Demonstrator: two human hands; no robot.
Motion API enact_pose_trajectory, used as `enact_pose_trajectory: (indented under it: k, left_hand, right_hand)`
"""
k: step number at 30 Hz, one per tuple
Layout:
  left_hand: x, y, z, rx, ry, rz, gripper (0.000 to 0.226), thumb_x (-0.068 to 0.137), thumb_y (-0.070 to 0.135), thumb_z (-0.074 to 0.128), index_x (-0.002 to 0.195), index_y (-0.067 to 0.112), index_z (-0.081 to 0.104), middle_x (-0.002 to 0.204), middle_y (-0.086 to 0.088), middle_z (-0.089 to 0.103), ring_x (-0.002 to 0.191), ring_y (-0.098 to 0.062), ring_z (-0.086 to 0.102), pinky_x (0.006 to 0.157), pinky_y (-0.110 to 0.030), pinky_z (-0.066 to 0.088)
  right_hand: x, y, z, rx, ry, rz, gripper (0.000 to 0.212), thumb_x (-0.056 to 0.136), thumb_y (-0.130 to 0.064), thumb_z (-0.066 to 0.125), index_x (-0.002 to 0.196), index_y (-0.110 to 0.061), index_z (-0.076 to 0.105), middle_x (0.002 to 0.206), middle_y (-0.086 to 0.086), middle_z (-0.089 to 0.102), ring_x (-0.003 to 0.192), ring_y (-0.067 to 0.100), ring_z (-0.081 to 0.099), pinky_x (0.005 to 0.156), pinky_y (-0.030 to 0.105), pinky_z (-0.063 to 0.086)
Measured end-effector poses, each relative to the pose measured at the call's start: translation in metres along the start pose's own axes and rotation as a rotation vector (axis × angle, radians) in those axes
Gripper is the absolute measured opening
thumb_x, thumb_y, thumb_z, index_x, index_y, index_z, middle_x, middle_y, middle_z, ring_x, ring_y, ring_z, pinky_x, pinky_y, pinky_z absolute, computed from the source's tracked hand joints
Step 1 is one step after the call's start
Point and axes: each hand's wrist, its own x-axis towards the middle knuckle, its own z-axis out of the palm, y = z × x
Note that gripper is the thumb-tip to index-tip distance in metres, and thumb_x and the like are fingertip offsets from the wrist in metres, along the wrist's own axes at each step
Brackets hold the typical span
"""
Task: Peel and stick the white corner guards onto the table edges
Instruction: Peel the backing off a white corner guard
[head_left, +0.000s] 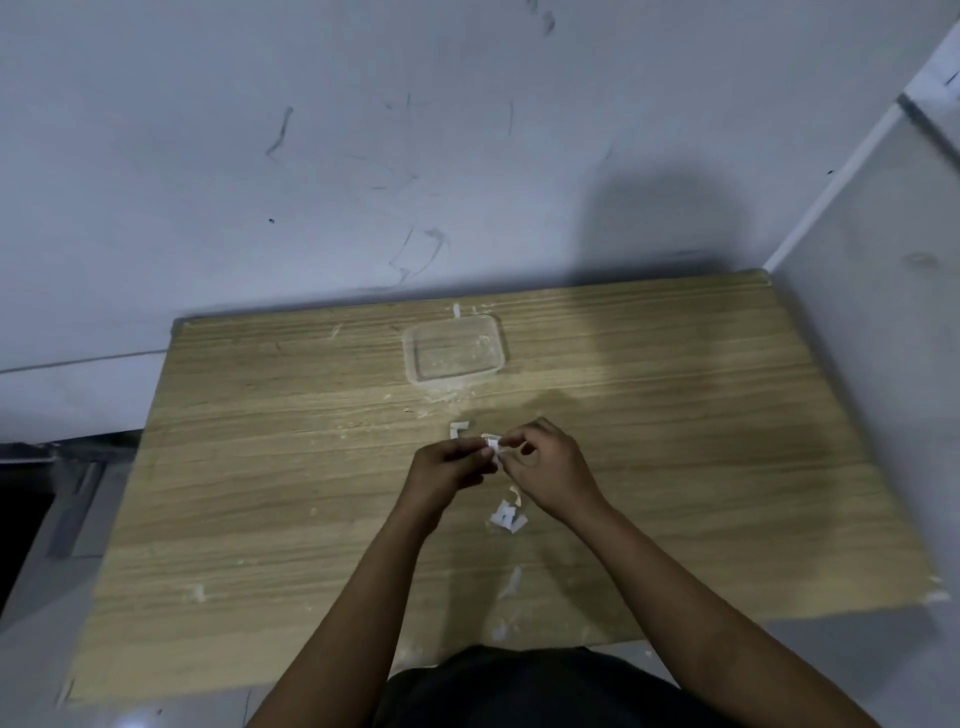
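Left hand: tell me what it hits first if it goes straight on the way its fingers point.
The left hand points right, so it would almost at once meet the right hand, which pinches the same white corner guard.

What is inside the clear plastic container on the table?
The clear plastic container shows only the wooden table through its bottom, with faint whitish smears. No corner guard is visible inside.

Wall (363, 156): pale grey-blue, scuffed with dark marks.
Desk (260, 467): light wood grain, set against the wall.
Floor (31, 597): grey, glossy.
Light: dim.
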Motion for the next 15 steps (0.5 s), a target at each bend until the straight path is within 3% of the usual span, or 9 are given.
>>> enact_pose_trajectory:
  k: [3,8,15]
  left_hand:
    - [-0.008,-0.001,0.022,-0.032,0.017,0.0,0.022,0.085,0.011,0.074,0.106,0.005,0.075,0.09,-0.014,0.076,0.084,-0.02,0.074,0.074,-0.026,0.055]
    - [-0.016,-0.007,0.051,-0.073,0.074,-0.008,0.023,0.084,0.012,0.075,0.105,0.006,0.075,0.092,-0.015,0.076,0.088,-0.024,0.074,0.074,-0.027,0.054]
    - [-0.022,-0.011,0.075,-0.114,0.14,-0.065,0.021,0.084,0.008,0.072,0.104,0.0,0.073,0.088,-0.019,0.074,0.078,-0.02,0.073,0.068,-0.025,0.054]
  right_hand:
    - [-0.004,0.01,-0.016,0.053,-0.029,0.02,0.011,0.083,-0.019,0.074,0.094,-0.016,0.075,0.093,-0.002,0.067,0.074,-0.001,0.059,0.064,0.001,0.04]
    - [-0.01,0.03,-0.042,0.13,-0.078,0.009,0.011,0.08,-0.013,0.079,0.09,-0.016,0.078,0.088,-0.002,0.07,0.075,0.003,0.063,0.069,0.006,0.044]
    - [-0.013,0.052,-0.063,-0.001,-0.22,-0.208,0.017,0.086,-0.012,0.073,0.102,-0.014,0.076,0.097,-0.002,0.071,0.085,0.006,0.063,0.078,0.014,0.046]
